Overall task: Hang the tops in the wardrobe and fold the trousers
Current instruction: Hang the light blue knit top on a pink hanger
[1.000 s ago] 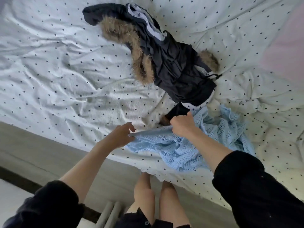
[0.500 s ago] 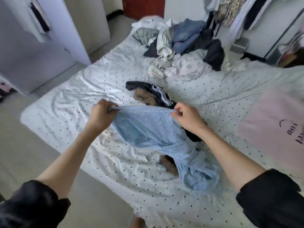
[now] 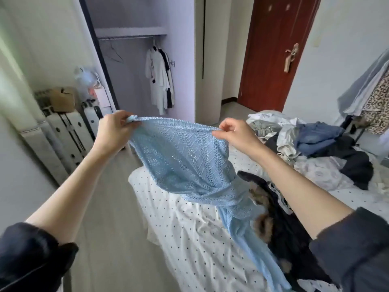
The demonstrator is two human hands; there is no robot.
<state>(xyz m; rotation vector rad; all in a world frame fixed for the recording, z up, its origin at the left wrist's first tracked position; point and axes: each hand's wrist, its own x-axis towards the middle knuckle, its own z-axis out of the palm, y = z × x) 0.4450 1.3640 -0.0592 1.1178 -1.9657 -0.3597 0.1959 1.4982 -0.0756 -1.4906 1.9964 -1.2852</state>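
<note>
A light blue knitted top (image 3: 183,159) hangs stretched between my two hands in front of me, its lower part trailing down to the bed. My left hand (image 3: 114,128) grips one end of its upper edge. My right hand (image 3: 233,133) pinches the other end. Below it, on the polka-dot bed (image 3: 189,239), lies a black jacket with fur trim (image 3: 271,220). The open wardrobe (image 3: 134,66) stands ahead, with a rail, an empty hanger (image 3: 114,53) and a few white and dark tops (image 3: 161,81) hanging.
A heap of mixed clothes (image 3: 311,144) lies at the bed's far end. White suitcases (image 3: 69,135) and a cardboard box (image 3: 62,99) stand along the left wall. A red door (image 3: 275,53) is behind the bed. More garments hang at the right (image 3: 370,98). Grey floor runs between bed and wardrobe.
Both hands have lifted the blue top off the bed and spread it higher. My view has swung up from the bed to the wardrobe and door.
</note>
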